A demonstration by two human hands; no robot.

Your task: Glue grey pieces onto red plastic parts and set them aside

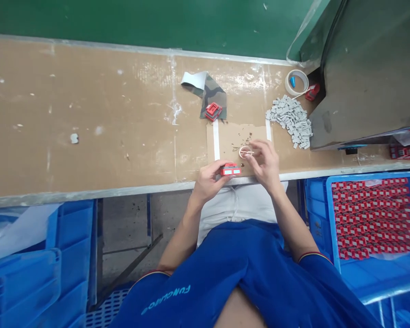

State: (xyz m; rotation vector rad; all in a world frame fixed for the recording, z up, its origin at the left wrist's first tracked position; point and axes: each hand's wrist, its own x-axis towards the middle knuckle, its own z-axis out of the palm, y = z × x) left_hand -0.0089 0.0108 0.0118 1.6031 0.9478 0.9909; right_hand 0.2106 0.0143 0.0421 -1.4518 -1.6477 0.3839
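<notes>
Left hand (208, 180) grips one red plastic part (230, 170) — right hand (262, 164) pinches one white ring (245, 152).

Both bare forearms are reaching forward and inward from the lower corners of the view, the left forearm (177, 237) and the right forearm (292, 225) converging toward the middle. The left wrist (195, 197) is angling inward as the left hand (209, 179) is lying turned on its side, with its fingers (221, 169) curling closed. The right wrist (274, 186) is rising into the right hand (264, 166), which is arching over with its back upward and its fingertips (252, 148) pinching together. The two hands are working near each other, just apart and not touching.
</notes>
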